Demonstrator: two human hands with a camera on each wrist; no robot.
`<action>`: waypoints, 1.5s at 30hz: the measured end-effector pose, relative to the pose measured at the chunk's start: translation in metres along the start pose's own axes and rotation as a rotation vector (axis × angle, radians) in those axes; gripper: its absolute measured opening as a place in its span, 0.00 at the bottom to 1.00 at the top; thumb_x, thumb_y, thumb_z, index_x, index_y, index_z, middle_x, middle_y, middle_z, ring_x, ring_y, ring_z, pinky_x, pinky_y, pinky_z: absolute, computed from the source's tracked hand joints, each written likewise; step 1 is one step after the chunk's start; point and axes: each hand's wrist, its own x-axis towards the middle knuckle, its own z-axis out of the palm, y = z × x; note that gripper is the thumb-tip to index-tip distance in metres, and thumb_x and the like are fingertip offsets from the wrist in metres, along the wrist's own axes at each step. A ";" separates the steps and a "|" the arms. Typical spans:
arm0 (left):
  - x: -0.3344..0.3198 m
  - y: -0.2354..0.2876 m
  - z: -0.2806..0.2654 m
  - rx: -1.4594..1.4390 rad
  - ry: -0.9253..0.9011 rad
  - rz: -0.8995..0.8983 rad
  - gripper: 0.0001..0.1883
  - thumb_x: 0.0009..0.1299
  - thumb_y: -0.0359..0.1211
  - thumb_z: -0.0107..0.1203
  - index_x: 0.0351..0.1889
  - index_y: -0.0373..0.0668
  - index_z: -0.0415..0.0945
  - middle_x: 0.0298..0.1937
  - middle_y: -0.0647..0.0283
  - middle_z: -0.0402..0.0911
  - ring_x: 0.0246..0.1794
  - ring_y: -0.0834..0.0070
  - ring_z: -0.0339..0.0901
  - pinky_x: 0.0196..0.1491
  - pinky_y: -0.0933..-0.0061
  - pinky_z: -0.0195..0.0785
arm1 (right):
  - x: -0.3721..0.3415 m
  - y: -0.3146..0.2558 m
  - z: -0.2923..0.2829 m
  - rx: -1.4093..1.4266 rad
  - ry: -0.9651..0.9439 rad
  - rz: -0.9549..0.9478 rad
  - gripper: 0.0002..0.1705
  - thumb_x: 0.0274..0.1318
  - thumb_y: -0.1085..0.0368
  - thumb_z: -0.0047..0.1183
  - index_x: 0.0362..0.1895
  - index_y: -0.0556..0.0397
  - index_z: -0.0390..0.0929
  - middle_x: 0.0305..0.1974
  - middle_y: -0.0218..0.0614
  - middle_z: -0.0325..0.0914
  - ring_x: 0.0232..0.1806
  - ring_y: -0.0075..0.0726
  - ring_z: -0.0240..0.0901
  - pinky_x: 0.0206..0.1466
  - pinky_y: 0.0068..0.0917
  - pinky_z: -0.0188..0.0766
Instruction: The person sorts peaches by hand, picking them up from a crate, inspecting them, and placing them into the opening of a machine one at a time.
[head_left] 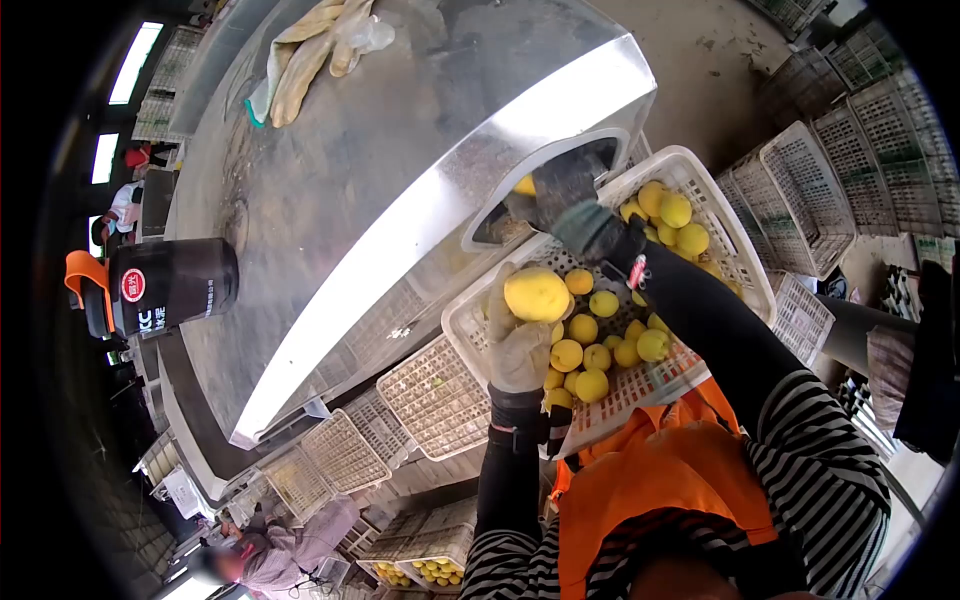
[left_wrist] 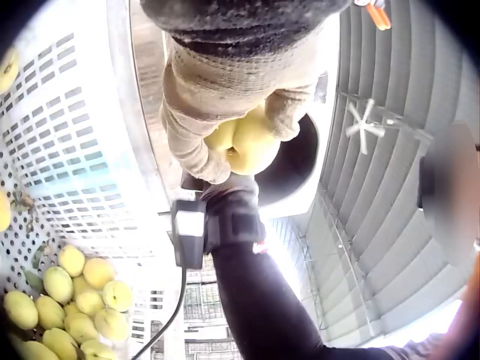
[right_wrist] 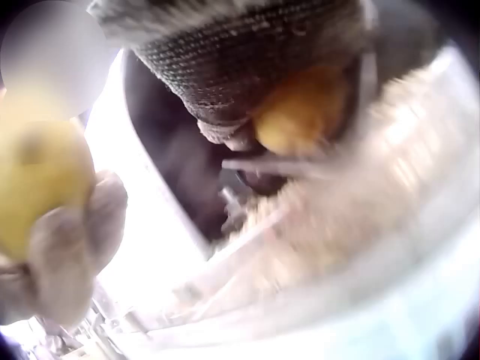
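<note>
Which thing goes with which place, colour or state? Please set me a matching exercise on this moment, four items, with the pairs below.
Things:
1. Left hand
2. Drinking jug
3. Right hand
4. Work gloves

Places, colours, states:
A. At the dark opening below the edge of the metal tabletop
B. Lying limp on the metal tabletop
C. Black and orange
D. Gripping a large yellow peach

Right pairs: 1-D, 2-C, 3-A, 4-B
</note>
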 end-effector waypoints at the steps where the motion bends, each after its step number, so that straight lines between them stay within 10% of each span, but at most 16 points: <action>1: 0.006 0.001 0.001 -0.184 -0.044 -0.010 0.38 0.55 0.23 0.51 0.68 0.36 0.55 0.60 0.51 0.67 0.58 0.62 0.69 0.62 0.61 0.63 | 0.015 -0.004 -0.008 -0.024 -0.215 0.042 0.31 0.60 0.42 0.47 0.52 0.57 0.70 0.45 0.49 0.71 0.51 0.52 0.66 0.56 0.52 0.57; 4: 0.013 0.004 0.002 -0.373 -0.124 -0.027 0.40 0.51 0.26 0.51 0.68 0.37 0.56 0.61 0.50 0.67 0.59 0.58 0.68 0.63 0.59 0.62 | 0.009 -0.008 -0.045 0.196 -0.212 0.035 0.28 0.61 0.46 0.48 0.52 0.56 0.71 0.44 0.47 0.71 0.51 0.50 0.67 0.53 0.52 0.61; 9: 0.017 0.005 -0.003 -0.424 -0.268 -0.132 0.39 0.49 0.28 0.53 0.66 0.37 0.63 0.63 0.47 0.67 0.60 0.53 0.68 0.63 0.54 0.64 | -0.077 -0.035 -0.094 0.730 0.140 -0.322 0.64 0.34 0.44 0.72 0.71 0.55 0.49 0.67 0.58 0.53 0.71 0.62 0.49 0.72 0.50 0.49; 20: 0.017 0.004 0.016 -0.488 -0.347 -0.160 0.46 0.54 0.31 0.56 0.74 0.48 0.48 0.69 0.50 0.58 0.61 0.56 0.66 0.58 0.54 0.70 | -0.093 -0.033 -0.082 0.537 0.181 -0.279 0.50 0.48 0.44 0.60 0.69 0.53 0.53 0.70 0.50 0.52 0.72 0.56 0.50 0.72 0.50 0.50; 25: 0.026 -0.049 -0.028 0.044 0.141 0.060 0.40 0.68 0.38 0.49 0.76 0.47 0.41 0.70 0.48 0.54 0.65 0.58 0.60 0.63 0.59 0.62 | -0.020 0.007 0.026 0.099 0.408 -0.078 0.37 0.56 0.41 0.52 0.55 0.61 0.65 0.59 0.59 0.61 0.64 0.59 0.58 0.66 0.48 0.58; 26: 0.035 -0.078 -0.062 0.223 0.187 0.019 0.43 0.66 0.37 0.53 0.75 0.45 0.39 0.70 0.45 0.52 0.65 0.56 0.59 0.64 0.57 0.57 | -0.007 0.018 0.032 -0.230 0.344 -0.285 0.33 0.49 0.49 0.61 0.53 0.55 0.69 0.44 0.41 0.66 0.50 0.43 0.63 0.53 0.41 0.61; 27: 0.042 -0.086 -0.070 0.227 0.198 0.004 0.43 0.66 0.37 0.53 0.75 0.45 0.39 0.70 0.45 0.52 0.65 0.56 0.59 0.64 0.57 0.57 | 0.005 0.008 0.037 0.091 0.275 0.025 0.27 0.50 0.51 0.60 0.50 0.53 0.71 0.43 0.40 0.66 0.49 0.45 0.63 0.51 0.40 0.62; 29: 0.040 -0.104 -0.077 1.357 0.283 0.228 0.46 0.61 0.35 0.57 0.74 0.43 0.41 0.68 0.42 0.53 0.63 0.51 0.60 0.66 0.51 0.52 | -0.003 0.009 0.008 0.092 0.400 -0.038 0.26 0.50 0.53 0.60 0.51 0.52 0.72 0.44 0.41 0.66 0.50 0.46 0.63 0.52 0.39 0.61; 30: 0.040 -0.110 -0.076 1.351 0.277 0.217 0.46 0.61 0.35 0.57 0.74 0.43 0.41 0.68 0.42 0.53 0.63 0.51 0.60 0.66 0.51 0.52 | -0.017 0.012 -0.024 -0.264 0.573 -0.443 0.25 0.50 0.56 0.59 0.51 0.55 0.72 0.46 0.43 0.67 0.47 0.49 0.65 0.50 0.42 0.63; 33: 0.043 -0.128 -0.076 1.675 0.337 0.296 0.48 0.56 0.35 0.61 0.73 0.42 0.45 0.65 0.43 0.58 0.62 0.50 0.60 0.66 0.52 0.52 | -0.094 0.037 -0.003 0.168 0.318 -0.197 0.28 0.48 0.59 0.60 0.54 0.53 0.69 0.51 0.46 0.69 0.53 0.50 0.67 0.53 0.46 0.67; 35: 0.045 -0.139 -0.083 1.770 0.086 -0.416 0.43 0.59 0.38 0.58 0.71 0.46 0.50 0.63 0.46 0.63 0.62 0.51 0.62 0.64 0.50 0.51 | -0.142 0.063 0.067 0.030 -0.088 0.024 0.32 0.47 0.57 0.62 0.57 0.49 0.68 0.53 0.46 0.70 0.57 0.50 0.67 0.57 0.44 0.69; 36: 0.047 -0.170 -0.113 2.282 -0.275 -0.417 0.33 0.64 0.41 0.52 0.68 0.48 0.56 0.60 0.51 0.67 0.63 0.55 0.62 0.62 0.47 0.52 | -0.148 0.067 0.094 -0.050 -0.358 0.164 0.33 0.45 0.56 0.63 0.57 0.50 0.69 0.52 0.46 0.72 0.56 0.52 0.68 0.57 0.44 0.69; 40: 0.059 -0.226 -0.172 2.209 -0.277 -0.239 0.28 0.68 0.42 0.51 0.66 0.50 0.60 0.59 0.49 0.67 0.56 0.54 0.71 0.61 0.47 0.55 | -0.184 0.132 0.240 -0.151 0.095 -0.448 0.14 0.60 0.68 0.42 0.46 0.57 0.76 0.41 0.45 0.76 0.37 0.45 0.75 0.46 0.35 0.71; 42: 0.074 -0.209 -0.154 2.050 -0.217 -0.418 0.32 0.65 0.41 0.55 0.67 0.50 0.58 0.61 0.48 0.66 0.55 0.52 0.72 0.60 0.50 0.59 | -0.180 0.139 0.276 0.214 -0.467 0.432 0.37 0.42 0.55 0.63 0.59 0.51 0.69 0.57 0.48 0.71 0.57 0.55 0.68 0.58 0.40 0.68; 45: 0.069 -0.174 -0.121 1.759 0.017 -0.463 0.38 0.59 0.37 0.61 0.68 0.50 0.56 0.62 0.46 0.65 0.53 0.51 0.73 0.57 0.56 0.65 | -0.149 0.120 0.205 0.426 -0.601 0.607 0.37 0.43 0.57 0.62 0.60 0.50 0.69 0.58 0.48 0.71 0.57 0.51 0.69 0.59 0.38 0.68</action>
